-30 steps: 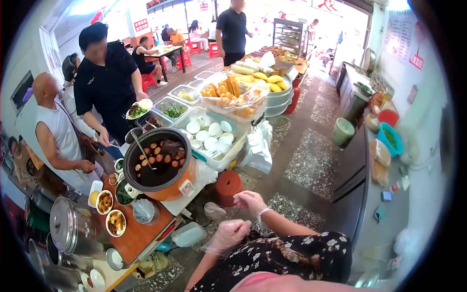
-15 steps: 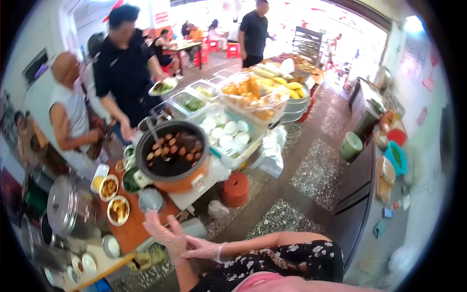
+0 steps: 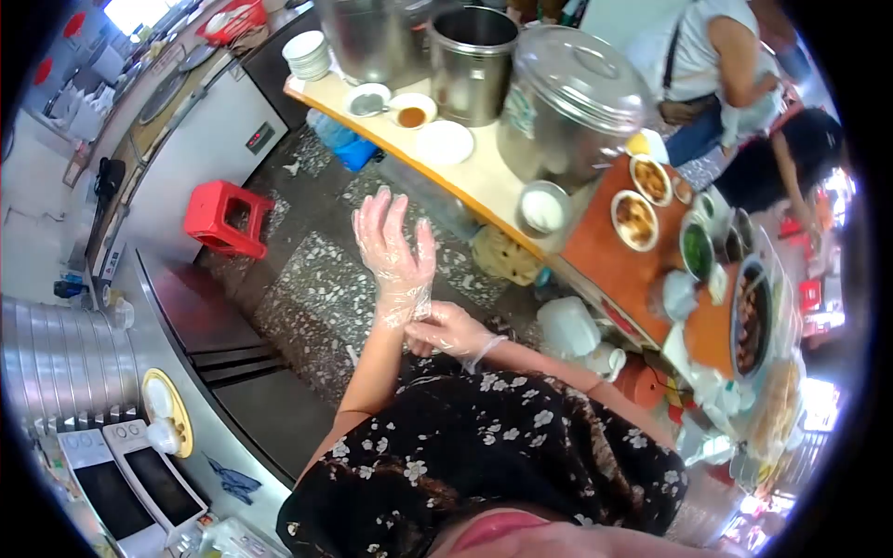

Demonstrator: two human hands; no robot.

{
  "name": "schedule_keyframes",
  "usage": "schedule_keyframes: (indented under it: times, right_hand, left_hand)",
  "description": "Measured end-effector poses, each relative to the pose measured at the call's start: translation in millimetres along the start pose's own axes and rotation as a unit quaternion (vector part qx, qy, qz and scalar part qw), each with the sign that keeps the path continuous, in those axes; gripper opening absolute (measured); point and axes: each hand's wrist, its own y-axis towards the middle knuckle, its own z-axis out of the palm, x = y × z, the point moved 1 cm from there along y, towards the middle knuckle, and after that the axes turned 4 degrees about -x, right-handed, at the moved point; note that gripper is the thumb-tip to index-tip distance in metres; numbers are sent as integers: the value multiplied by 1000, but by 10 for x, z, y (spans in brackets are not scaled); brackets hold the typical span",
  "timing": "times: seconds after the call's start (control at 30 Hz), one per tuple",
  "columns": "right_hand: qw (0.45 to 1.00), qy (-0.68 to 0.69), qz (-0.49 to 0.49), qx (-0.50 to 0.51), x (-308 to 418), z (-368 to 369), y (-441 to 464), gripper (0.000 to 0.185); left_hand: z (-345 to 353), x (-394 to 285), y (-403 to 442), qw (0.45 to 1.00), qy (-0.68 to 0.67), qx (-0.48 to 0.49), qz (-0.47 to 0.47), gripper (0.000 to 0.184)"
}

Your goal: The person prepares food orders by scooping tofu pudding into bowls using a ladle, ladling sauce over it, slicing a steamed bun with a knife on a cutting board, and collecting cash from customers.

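My left hand (image 3: 397, 246) is raised in front of my body with its fingers spread, inside a clear disposable plastic glove (image 3: 405, 296) that wrinkles around the wrist. Nothing lies in that palm. My right hand (image 3: 448, 330), also in a clear glove, has its fingers closed at the left wrist, pinching the left glove's cuff. A loose cuff edge (image 3: 486, 352) rings the right wrist. Both hands are above the floor, away from the counters.
Ahead, a counter (image 3: 437, 172) bears steel pots (image 3: 474, 70), a lidded container (image 3: 581, 93), plates and bowls (image 3: 634, 220). Right are a dark pot (image 3: 752, 316) and people beyond. A red stool (image 3: 228, 219) stands left; a steel worktop (image 3: 177, 325) borders my left side.
My view has swung left, so the food counter now lies to the right and the stool shows. The right hand still grips at the left wrist; the left fingers are spread upward.
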Motion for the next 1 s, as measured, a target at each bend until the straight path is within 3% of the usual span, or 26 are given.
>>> schedule_keyframes:
  times: [0.03,0.07,0.1,0.2,0.27,0.3,0.33,0.4,0.47,0.53,0.57,0.6,0.67,0.73,0.8,0.87,0.93,1.0]
  right_hand:
    - [997,-66,-2,38,217,203,188,16]
    - [983,-162,-79,44,429,372,365,17]
    - [986,-158,-56,7,644,-291,944,15]
    - [976,-203,-56,-52,949,-835,1681,16]
    - [966,-226,-19,-121,674,-1580,2500,26]
    - [950,-228,-34,-212,568,-1904,2926,31]
    - [920,-212,-50,-327,773,-1961,3633,37]
    - [852,-323,14,-412,532,-2697,4465,47]
    - [840,-421,157,-303,499,-3171,5212,56]
    - [825,-471,200,-241,129,-3482,5732,61]
    - [865,-352,253,-253,565,-3297,6002,52]
    - [888,-247,299,-247,682,-3256,6011,42]
    - [887,-180,345,-247,981,-3094,6024,34]
    - [885,-274,333,-173,449,-3222,6194,33]
    - [784,-475,213,-338,268,-3202,6232,33]
    - [736,-456,-12,-500,788,-2784,5909,29]
    - [747,-278,171,-579,875,-2636,5624,26]
    - [649,-313,193,-666,1400,-2243,5403,26]
  left_hand:
    - [-143,283,127,999,-12,-25,-23,45]
    - [-271,540,242,997,-28,-48,-49,44]
    - [508,850,481,998,-37,2,-59,41]
    - [850,1317,582,996,-23,37,-78,40]
    - [1135,1690,653,994,-16,39,-98,40]
    - [1323,1910,669,993,-23,53,-104,40]
    - [1383,2484,1140,991,-49,83,-93,41]
    - [1671,2847,1310,986,-1,131,-104,41]
    - [1870,3307,1516,978,2,161,-129,42]
    - [1935,3717,1693,971,9,177,-158,43]
    - [1998,4150,2258,969,4,190,-155,43]
    - [2050,4287,2349,967,6,192,-166,40]
    - [2251,4767,2377,959,6,208,-193,36]
    - [2451,5327,2350,955,-5,232,-182,34]
    - [2903,6002,2643,947,7,266,-178,31]
    - [3338,6761,2719,946,-1,282,-160,36]
    - [3851,7259,3100,933,-5,268,-241,46]
    - [4379,7859,3248,947,3,223,-232,59]
